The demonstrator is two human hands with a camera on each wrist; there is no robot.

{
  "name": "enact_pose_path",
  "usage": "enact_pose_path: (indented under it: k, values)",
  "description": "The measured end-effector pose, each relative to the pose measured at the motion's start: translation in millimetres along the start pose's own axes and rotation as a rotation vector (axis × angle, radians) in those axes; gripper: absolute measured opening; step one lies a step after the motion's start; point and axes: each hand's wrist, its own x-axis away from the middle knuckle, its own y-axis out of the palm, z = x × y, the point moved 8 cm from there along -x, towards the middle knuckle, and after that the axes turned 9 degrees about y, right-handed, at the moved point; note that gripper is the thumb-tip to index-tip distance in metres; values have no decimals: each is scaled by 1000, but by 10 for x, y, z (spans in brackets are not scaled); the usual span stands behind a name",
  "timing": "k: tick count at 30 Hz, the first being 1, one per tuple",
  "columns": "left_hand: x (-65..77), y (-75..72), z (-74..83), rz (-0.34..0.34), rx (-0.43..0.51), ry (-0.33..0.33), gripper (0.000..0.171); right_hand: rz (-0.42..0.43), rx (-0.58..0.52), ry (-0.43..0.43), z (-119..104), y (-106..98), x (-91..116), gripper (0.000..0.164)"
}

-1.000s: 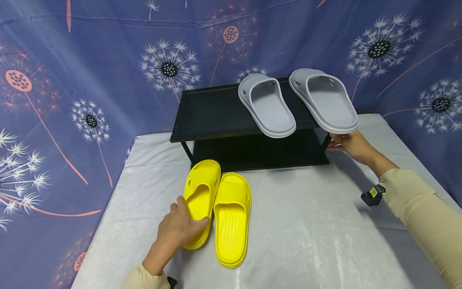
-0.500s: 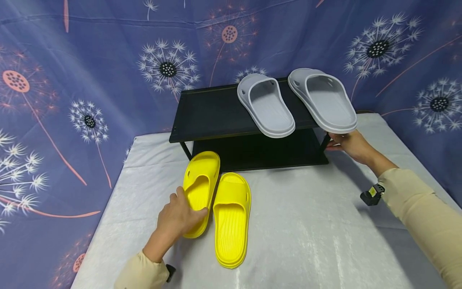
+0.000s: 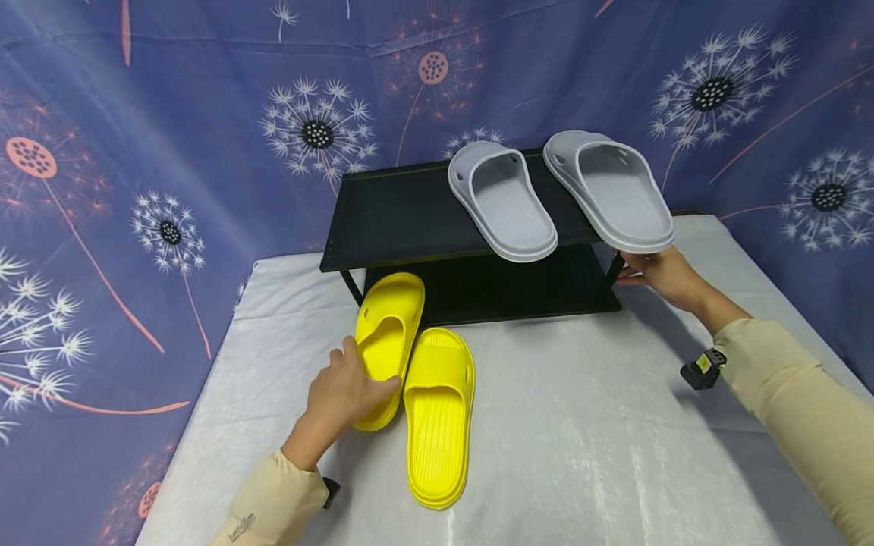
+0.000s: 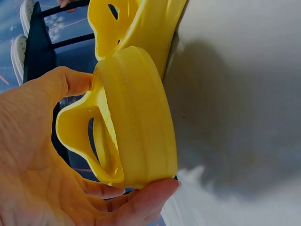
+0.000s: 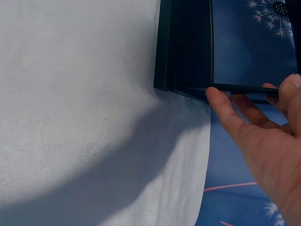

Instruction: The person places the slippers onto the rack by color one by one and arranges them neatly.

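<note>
My left hand point(image 3: 344, 387) grips the heel half of a yellow slipper point(image 3: 391, 311), thumb on one side and fingers on the other. In the left wrist view that slipper's heel point(image 4: 141, 122) faces the camera, raised off the cloth. Its toe overlaps the front left corner of a black two-tier shoe rack point(image 3: 396, 212). To its right, a second yellow slipper point(image 3: 437, 425) lies flat on the table. My right hand point(image 3: 662, 277) holds the rack's right side post point(image 5: 244, 88), partly hidden under a grey slipper. Two grey slippers, one left point(image 3: 508, 201) and one right point(image 3: 614, 193), sit on the top shelf.
The rack's lower shelf point(image 3: 512, 292) lies in shade beneath the top one. A whitish cloth point(image 3: 580, 425) covers the table. Blue dandelion-print fabric point(image 3: 225, 98) hangs behind and at both sides.
My left hand has carried the yellow slipper forward, toward the rack's front left, and slightly right at the end. The right hand, the second yellow slipper and the grey pair stay where they were.
</note>
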Motion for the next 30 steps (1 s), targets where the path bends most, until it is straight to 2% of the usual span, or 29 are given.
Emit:
enact_pose_path:
  k: [9,17,30]
  values:
    - [-107,-20,64,6,9,-3,97,6,5,8,22,-10,1,31]
    - [-234,-52,109,30,-5,12,92,2,-17,-3,-12,12,11,31]
    - [-370,-91,174,35,-33,29,96,14,9,14,13,-15,3,30]
